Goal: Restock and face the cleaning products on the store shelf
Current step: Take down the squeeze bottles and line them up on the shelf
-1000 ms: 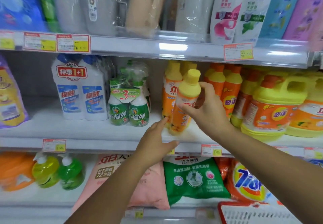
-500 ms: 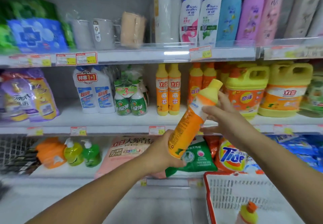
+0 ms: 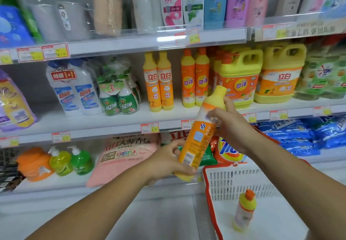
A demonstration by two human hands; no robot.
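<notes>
Orange bottle point(image 3: 201, 133) tilted, in the air just near of the middle shelf point(image 3: 93, 125). Left hand point(image 3: 166, 163) curls round its base; right hand point(image 3: 232, 127) wraps its shoulder under the yellow cap. Back label faces the camera, so probably being turned to face front beside the matching pair point(image 3: 158, 82). Spare bottle point(image 3: 244, 211) upright in the basket point(image 3: 207, 187), near right

Bright, even store light, soft shadows. White glare streaks the shelf rail point(image 3: 131, 43) above the fingers point(image 3: 215, 112). Outer edges bend and blur.
</notes>
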